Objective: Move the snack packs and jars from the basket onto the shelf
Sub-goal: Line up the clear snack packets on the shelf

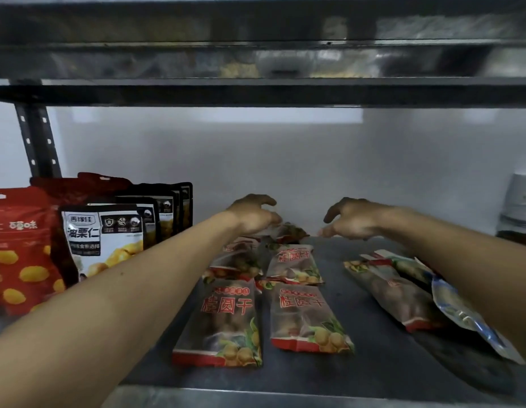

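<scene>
Snack packs of clear film with red ends and red lettering (217, 322) already lie flat on the dark grey metal shelf board (373, 372), right of the black-and-white stand-up chestnut pouch (102, 231). More lie askew farther right, beside a blue-and-silver foil pack (462, 313). Farthest right of that pouch stands what we take for a white-lidded jar (518, 207). Our left hand (253, 216) curves over the rearmost pack (288, 232); we cannot tell whether its fingers pinch it. Our right hand (353, 219) hovers just beside, fingers apart, holding nothing. The basket is out of view, so we judge the work well along, with the remainder unknown. Red yellow-printed pouches (20, 248) stand left of the chestnut pouch. A white wall (285, 157) lies behind it and a black metal shelf (256, 92) above.
</scene>
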Demonstrator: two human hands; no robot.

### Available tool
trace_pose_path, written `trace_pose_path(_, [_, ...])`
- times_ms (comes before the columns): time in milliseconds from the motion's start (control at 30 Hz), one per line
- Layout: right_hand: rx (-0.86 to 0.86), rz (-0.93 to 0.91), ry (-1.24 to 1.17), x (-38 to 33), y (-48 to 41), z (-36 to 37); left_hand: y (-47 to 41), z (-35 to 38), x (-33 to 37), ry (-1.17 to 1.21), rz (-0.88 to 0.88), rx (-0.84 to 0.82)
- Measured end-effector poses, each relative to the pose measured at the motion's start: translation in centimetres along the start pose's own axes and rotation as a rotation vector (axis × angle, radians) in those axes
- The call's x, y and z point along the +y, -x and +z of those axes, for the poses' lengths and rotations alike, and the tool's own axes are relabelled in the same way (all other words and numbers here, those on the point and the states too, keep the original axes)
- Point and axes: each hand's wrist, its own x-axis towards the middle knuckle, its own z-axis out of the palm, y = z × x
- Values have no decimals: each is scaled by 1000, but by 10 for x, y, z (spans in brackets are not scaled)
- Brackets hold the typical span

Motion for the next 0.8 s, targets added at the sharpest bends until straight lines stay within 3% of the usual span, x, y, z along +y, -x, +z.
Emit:
trace_pose_path(167, [-102,13,-64,23,-12,5,-29,19,6,22,-45,-66])
trace_pose_path(433, [-221,20,-82,56,-21,-3,-84,40,-11,239,-316,-65])
trace_pose_path(600, [-331,39,-65,71,-23,1,-102,60,-7,123,-406,-194])
trace_pose_path(800, [-353,17,-75,83,-21,6,-118,73,-13,224,-476,-165])
